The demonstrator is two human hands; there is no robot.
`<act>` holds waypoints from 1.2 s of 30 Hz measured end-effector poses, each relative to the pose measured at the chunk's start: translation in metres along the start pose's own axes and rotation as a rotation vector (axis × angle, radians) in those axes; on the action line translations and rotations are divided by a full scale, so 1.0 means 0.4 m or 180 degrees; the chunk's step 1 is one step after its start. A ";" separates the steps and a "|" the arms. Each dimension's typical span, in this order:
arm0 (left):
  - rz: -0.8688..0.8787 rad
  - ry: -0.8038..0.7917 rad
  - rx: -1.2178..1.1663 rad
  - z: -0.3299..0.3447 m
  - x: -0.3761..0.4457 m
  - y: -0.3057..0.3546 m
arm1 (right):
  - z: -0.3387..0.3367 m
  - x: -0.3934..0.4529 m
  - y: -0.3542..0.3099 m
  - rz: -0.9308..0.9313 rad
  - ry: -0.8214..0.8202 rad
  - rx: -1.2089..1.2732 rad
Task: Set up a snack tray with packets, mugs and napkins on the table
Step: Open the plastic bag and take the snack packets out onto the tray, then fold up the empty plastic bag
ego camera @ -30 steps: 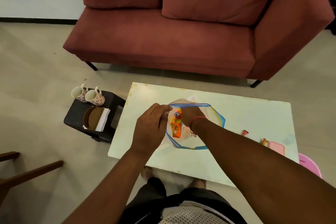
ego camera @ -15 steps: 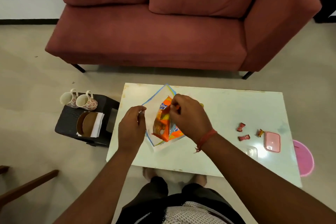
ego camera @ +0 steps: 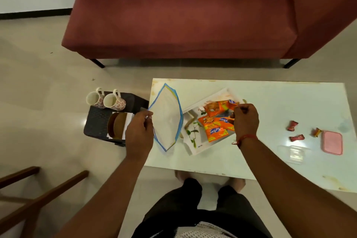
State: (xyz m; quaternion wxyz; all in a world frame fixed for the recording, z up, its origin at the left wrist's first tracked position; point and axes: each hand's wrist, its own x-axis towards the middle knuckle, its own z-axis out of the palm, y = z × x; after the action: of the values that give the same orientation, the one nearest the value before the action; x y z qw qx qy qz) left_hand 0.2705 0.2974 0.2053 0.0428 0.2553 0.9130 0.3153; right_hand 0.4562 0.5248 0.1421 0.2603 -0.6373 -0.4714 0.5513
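A white tray (ego camera: 195, 149) with a leaf print lies on the white table (ego camera: 270, 102). Several orange snack packets (ego camera: 215, 130) rest in it. My right hand (ego camera: 245, 118) is over the tray's right side, its fingers pinched on the packets there. My left hand (ego camera: 139, 131) holds a clear zip bag (ego camera: 167, 120) with a blue rim by its left edge, just left of the tray. The bag looks empty. Two floral mugs (ego camera: 106, 100) stand on a dark stool (ego camera: 96, 121), with white napkins (ego camera: 128, 121) and brown coasters (ego camera: 116, 127) beside them.
Three wrapped candies (ego camera: 296, 131), a pink box (ego camera: 332, 142) and a clear lid (ego camera: 294, 153) lie at the table's right end. A red sofa (ego camera: 183, 25) stands behind the table. Wooden chair parts (ego camera: 38, 189) show at the lower left.
My right hand drew the orange packets out of the zip bag and moved them right onto the tray. My left hand carried the emptied bag to the left.
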 end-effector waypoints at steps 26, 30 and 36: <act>0.0298 -0.0264 -0.0336 0.046 -0.026 0.082 | 0.017 -0.140 -0.080 -0.0302 -0.2300 -0.1203; 0.0497 -0.0187 -0.0581 0.081 -0.057 0.217 | -0.023 -0.169 -0.162 -0.0713 -0.2277 -0.1108; 0.0463 -0.0433 -0.1228 0.132 -0.102 0.426 | -0.110 -0.157 -0.217 -0.1277 -0.1963 -0.1382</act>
State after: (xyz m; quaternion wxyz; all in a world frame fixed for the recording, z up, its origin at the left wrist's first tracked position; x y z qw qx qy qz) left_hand 0.3931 0.4208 0.2617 0.1294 0.3282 0.8100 0.4684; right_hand 0.4740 0.5139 0.2559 0.0690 -0.3782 -0.7470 0.5424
